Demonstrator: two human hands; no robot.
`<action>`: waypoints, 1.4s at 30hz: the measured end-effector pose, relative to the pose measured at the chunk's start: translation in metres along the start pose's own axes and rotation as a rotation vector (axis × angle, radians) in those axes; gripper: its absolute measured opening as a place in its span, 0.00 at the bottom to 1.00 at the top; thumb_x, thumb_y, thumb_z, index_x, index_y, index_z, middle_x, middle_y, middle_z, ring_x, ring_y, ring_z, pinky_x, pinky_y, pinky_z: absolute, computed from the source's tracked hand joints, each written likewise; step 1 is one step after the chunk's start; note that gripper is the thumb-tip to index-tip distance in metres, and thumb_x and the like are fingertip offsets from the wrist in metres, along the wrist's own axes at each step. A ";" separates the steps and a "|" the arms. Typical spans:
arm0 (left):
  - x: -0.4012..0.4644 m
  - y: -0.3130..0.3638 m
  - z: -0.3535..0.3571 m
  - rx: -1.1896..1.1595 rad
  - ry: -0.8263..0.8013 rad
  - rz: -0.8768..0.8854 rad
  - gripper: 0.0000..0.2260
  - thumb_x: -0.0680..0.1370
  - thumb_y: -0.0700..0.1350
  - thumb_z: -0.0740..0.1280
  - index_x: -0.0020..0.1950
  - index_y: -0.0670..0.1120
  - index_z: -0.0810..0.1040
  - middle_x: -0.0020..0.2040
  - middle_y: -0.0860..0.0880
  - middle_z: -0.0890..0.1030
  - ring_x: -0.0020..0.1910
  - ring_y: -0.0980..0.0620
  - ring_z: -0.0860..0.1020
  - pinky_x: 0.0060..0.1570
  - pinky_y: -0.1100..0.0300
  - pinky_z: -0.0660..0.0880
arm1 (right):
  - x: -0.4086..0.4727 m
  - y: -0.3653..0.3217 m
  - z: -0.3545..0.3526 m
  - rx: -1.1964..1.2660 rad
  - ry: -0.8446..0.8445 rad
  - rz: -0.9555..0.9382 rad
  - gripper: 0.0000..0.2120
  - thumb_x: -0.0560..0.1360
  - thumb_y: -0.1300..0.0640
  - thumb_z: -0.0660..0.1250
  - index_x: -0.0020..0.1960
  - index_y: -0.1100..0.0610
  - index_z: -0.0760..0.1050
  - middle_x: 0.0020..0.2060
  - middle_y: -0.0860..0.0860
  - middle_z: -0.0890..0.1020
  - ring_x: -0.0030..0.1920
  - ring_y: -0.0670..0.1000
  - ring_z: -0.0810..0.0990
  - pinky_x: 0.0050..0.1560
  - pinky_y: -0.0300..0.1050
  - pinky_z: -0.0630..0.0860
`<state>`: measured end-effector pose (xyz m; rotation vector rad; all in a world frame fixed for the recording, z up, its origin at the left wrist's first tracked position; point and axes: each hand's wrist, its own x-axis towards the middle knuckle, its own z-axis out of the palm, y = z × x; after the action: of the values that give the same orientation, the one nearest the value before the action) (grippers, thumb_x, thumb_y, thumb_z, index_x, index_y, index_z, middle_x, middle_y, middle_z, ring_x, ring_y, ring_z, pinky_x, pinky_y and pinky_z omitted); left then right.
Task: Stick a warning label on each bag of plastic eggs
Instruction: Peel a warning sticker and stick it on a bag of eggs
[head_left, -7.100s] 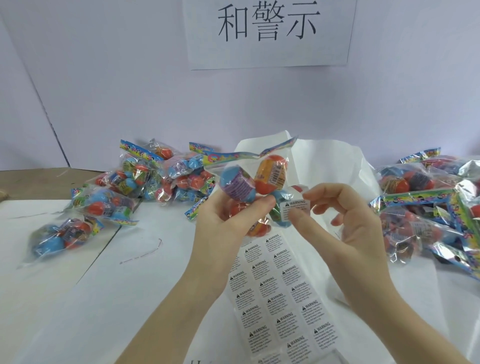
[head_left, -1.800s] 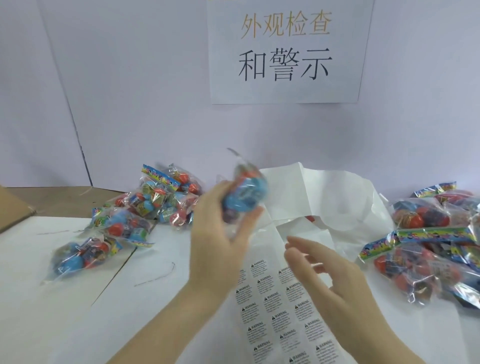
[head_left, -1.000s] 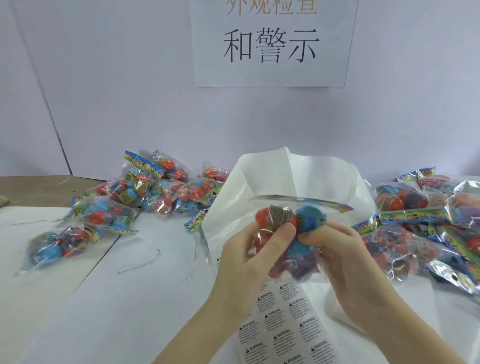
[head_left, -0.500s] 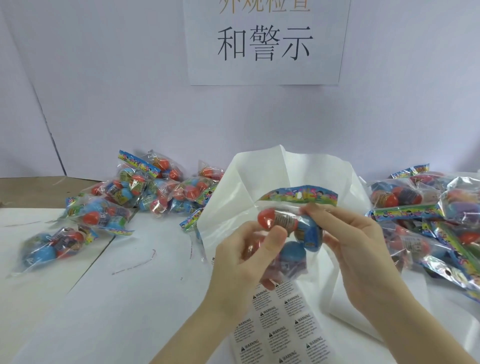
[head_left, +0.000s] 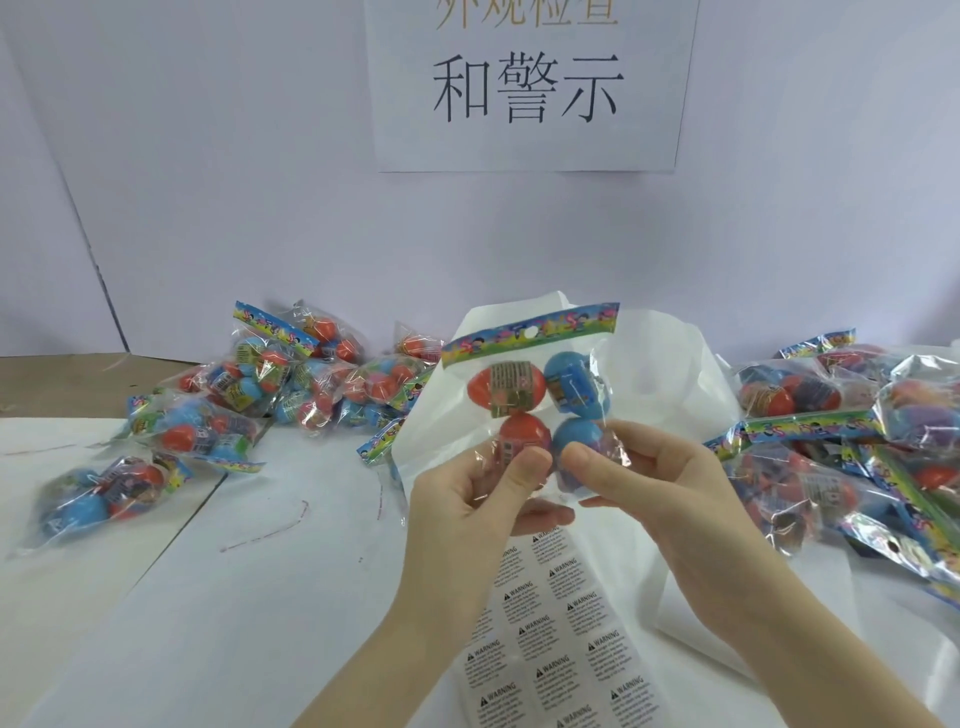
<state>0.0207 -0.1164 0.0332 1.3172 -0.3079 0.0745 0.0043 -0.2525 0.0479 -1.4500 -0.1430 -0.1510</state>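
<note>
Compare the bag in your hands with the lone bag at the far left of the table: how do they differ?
The held bag is upright, gripped at its bottom by the left hand and right hand; the far-left bag lies flat on the table, untouched. The held bag's header strip faces the camera; the far-left bag's is hard to make out. Both are clear bags of red and blue eggs.

Both hands (head_left: 566, 483) raised, fingers pinching.

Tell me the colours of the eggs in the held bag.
Two orange-red, two blue eggs in the bag, head view.
</note>
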 end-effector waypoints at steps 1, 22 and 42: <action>0.000 0.000 0.000 0.018 0.003 0.006 0.12 0.61 0.55 0.68 0.35 0.48 0.84 0.33 0.50 0.84 0.30 0.50 0.83 0.30 0.67 0.76 | 0.000 0.000 0.000 0.019 0.010 -0.007 0.21 0.55 0.52 0.75 0.46 0.58 0.83 0.39 0.55 0.85 0.38 0.48 0.81 0.40 0.36 0.77; -0.007 -0.001 0.005 0.175 -0.164 0.059 0.24 0.66 0.61 0.66 0.58 0.51 0.78 0.53 0.56 0.82 0.52 0.59 0.79 0.50 0.66 0.74 | -0.003 0.015 0.012 -0.557 0.414 -0.652 0.18 0.62 0.55 0.79 0.50 0.48 0.79 0.44 0.44 0.83 0.44 0.43 0.79 0.46 0.30 0.72; 0.007 0.007 -0.007 -0.164 0.070 -0.098 0.20 0.58 0.54 0.72 0.46 0.46 0.84 0.41 0.44 0.84 0.37 0.55 0.81 0.40 0.65 0.79 | 0.000 0.004 0.009 0.064 0.250 -0.230 0.07 0.64 0.54 0.68 0.37 0.49 0.85 0.28 0.50 0.82 0.28 0.42 0.74 0.31 0.32 0.71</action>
<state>0.0271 -0.1092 0.0404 1.1627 -0.1857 0.0124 0.0046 -0.2430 0.0450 -1.3358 -0.1085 -0.5095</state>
